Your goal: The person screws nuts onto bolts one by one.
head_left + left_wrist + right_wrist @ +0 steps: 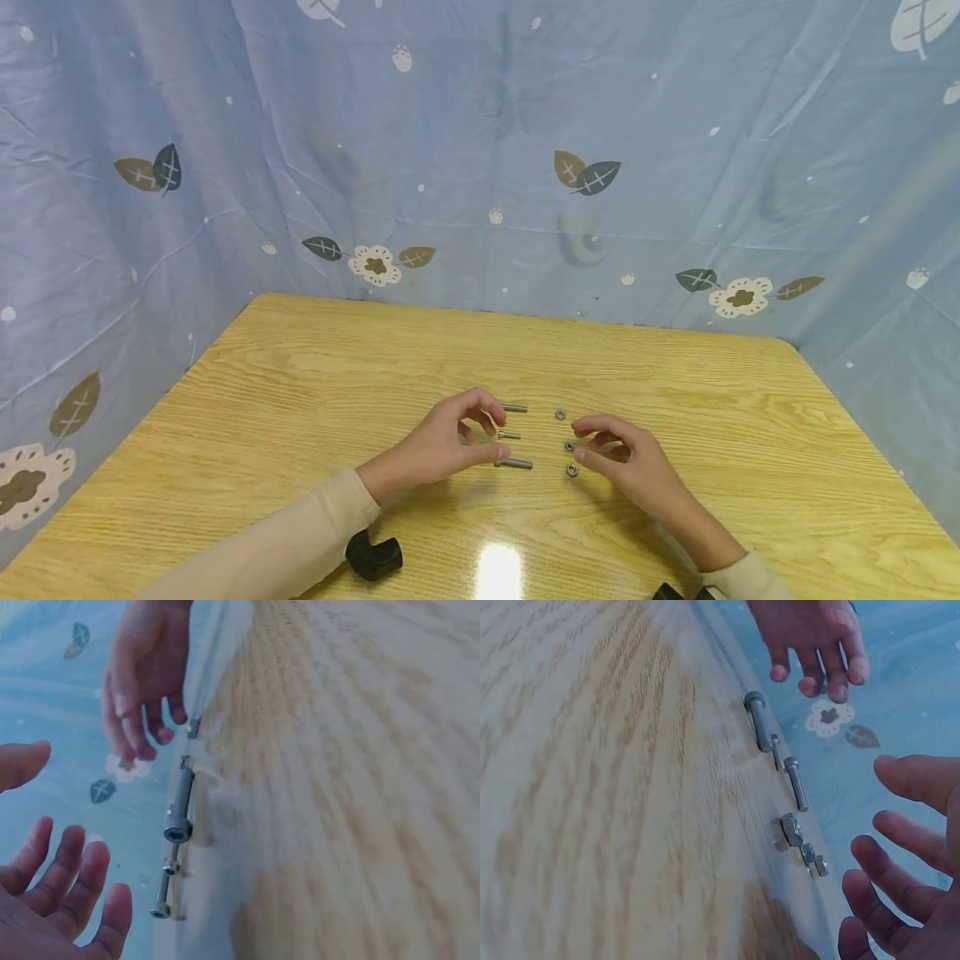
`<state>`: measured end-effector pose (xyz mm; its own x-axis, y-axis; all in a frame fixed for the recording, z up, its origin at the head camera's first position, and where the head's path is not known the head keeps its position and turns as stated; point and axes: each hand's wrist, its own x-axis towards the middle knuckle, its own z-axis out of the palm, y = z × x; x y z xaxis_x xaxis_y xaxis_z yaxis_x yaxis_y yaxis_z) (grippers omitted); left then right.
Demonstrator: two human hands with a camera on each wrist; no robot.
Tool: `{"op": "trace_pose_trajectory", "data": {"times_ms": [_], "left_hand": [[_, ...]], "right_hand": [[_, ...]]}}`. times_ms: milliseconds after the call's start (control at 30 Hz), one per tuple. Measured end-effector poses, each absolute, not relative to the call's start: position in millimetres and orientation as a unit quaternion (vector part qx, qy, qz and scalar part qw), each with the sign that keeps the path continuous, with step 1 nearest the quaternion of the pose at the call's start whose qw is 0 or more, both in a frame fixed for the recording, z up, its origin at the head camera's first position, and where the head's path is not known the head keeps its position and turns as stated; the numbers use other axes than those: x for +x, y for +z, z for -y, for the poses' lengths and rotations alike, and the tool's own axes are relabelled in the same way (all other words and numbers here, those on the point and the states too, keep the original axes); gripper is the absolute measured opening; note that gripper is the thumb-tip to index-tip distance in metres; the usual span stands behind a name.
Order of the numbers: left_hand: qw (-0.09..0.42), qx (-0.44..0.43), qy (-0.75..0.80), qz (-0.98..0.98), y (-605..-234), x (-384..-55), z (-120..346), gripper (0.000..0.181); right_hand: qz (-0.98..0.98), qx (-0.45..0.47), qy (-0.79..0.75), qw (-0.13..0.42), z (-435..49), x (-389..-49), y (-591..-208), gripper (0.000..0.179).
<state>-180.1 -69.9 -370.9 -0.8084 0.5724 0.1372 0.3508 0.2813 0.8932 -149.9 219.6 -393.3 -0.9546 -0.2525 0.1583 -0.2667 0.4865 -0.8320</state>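
Cloth point(465, 108), blue, softly creased and printed with leaves point(597, 177) and flowers point(375, 265), stood behind the table point(315, 433) and along its sides. The table was yellowish, its surface streaked with wood grain, its far corners rounded. Over it, in smooth beige sleeves point(277, 546), the left hand point(442, 442) and the right hand point(637, 467) faced each other. In both, the grip was apart, thumb and fingers bent about a gap, with nothing held.

Three metal bolts lay on the table between the hands, nearer the left: the near bolt point(515, 463), thickest of the set; the far bolt point(516, 408); and the short bolt point(511, 435) between them. Each long axis ran left to right, the round head toward the left hand and the cylindrical shank toward the right. The head view set them just right of the left grip, partly overlapped by it; the wrist views showed fingers and bolts separate.

Smallest were three hexagonal metal nuts point(572, 471), holed through the middle, in a row just left of the right grip.
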Motion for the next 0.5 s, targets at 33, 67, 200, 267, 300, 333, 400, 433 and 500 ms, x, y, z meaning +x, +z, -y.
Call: {"op": "trace_pose_trajectory", "data": {"times_ms": [33,67,200,267,300,333,400,433,500], "left_hand": [[0.109,0.292,0.524,-0.793,-370.9,-180.2,70.1,0.034],[0.113,0.292,0.523,-0.793,-370.9,-180.3,70.2,0.034],[0.122,0.298,0.517,-0.794,-372.1,-180.8,69.3,0.033],[0.123,0.300,0.512,-0.795,-372.9,-181.4,68.3,0.032],[0.123,0.301,0.510,-0.796,-373.3,-181.7,67.9,0.032],[0.124,0.301,0.508,-0.797,-373.6,-182.0,67.6,0.031],[0.127,0.299,0.504,-0.801,-374.0,-182.8,67.5,0.029],[0.129,0.297,0.502,-0.802,-374.3,-183.1,67.7,0.027],[0.135,0.293,0.496,-0.806,-374.7,-183.8,68.3,0.025]], "right_hand": [[0.862,0.148,0.485,0.005,-219.9,-149.8,-393.6,0.032],[0.861,0.149,0.486,0.004,-220.2,-149.6,-393.9,0.032],[0.858,0.155,0.489,0.002,-221.5,-148.2,-393.1,0.030],[0.857,0.163,0.489,0.004,-222.1,-147.9,-392.7,0.029],[0.855,0.164,0.491,0.003,-222.4,-148.0,-392.4,0.029],[0.855,0.164,0.492,0.001,-222.6,-148.0,-392.0,0.029],[0.854,0.163,0.493,-0.005,-223.1,-148.2,-391.5,0.029],[0.855,0.163,0.493,-0.008,-223.4,-148.4,-391.3,0.029],[0.856,0.159,0.492,-0.016,-223.9,-148.7,-390.9,0.029]]}}
